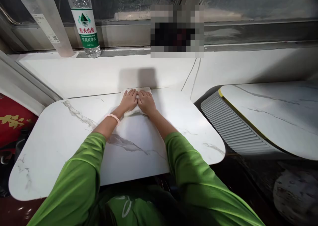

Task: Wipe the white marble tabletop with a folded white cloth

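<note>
A folded white cloth [136, 111] lies on the white marbled table [139, 166], up against its back edge by the wall. My left hand [129, 100] rests flat on the cloth's left part, fingers stretched out; a pale pink coiled band circles that wrist. Right beside it, my right hand [146, 102] is also flat on the cloth, its fingers extended. The two hands touch or nearly touch at the thumbs. Both palms and the cloth beneath them are hidden.
On the window ledge stand a water bottle [86, 28] and a tall translucent cup [47, 24]. Two thin cables [195, 75] run down the wall. To the right is a second marbled surface [273, 110] with a ribbed side. Something red [15, 120] stands at the left edge.
</note>
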Available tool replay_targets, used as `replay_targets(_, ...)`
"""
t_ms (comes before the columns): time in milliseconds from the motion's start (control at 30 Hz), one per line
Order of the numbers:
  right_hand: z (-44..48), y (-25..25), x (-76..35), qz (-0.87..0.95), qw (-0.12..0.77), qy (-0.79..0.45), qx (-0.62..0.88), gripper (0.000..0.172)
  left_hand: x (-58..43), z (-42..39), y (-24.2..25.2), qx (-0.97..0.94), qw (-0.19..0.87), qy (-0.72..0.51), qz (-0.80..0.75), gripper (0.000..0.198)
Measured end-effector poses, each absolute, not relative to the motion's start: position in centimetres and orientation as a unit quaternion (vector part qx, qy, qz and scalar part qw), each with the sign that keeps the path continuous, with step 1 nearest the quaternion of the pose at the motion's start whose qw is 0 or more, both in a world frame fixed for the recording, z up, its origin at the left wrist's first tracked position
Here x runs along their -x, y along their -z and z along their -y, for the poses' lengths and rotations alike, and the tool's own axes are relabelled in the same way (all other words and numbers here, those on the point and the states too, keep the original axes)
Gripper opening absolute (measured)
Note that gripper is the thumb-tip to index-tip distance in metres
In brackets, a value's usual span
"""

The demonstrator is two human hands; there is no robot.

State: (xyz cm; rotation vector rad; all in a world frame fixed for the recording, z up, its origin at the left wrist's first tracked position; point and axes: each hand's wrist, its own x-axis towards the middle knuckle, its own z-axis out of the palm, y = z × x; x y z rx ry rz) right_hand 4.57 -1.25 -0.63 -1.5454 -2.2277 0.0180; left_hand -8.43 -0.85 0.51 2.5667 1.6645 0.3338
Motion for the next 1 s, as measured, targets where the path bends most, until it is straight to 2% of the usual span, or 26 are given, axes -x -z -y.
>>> replay_targets(200, -0.8, 1.0, -4.5, 0.799, 0.203, -0.022, 0.565, 0.049, 8.8, -1.0, -0.3, -0.834, 0.04, -0.113, -0.538, 0.052)
replay_targets(400, 2.5, 0.7, -4.5, 0.808, 0.157, -0.038, 0.567, 0.054, 9.0, 2.0, -0.1, -0.827, 0.042, -0.104, -0.551, 0.054)
replay_targets(600, 13.5, 1.0, -4.4, 0.807, 0.151, -0.008, 0.571, 0.055, 9.7, 12.0, -0.1, -0.857, 0.049, -0.081, -0.506, 0.055)
replay_targets(800, 25.8, 1.4, -4.3, 0.848, 0.169, 0.017, 0.502, 0.057, 10.9, 25.1, -0.6, -0.862, 0.032, -0.086, -0.498, 0.057)
replay_targets(1000, 27.3, 0.3, -4.7, 0.883, 0.15, -0.002, 0.445, 0.057, 11.9, 28.2, -1.1, -0.856, 0.036, -0.08, -0.51, 0.056)
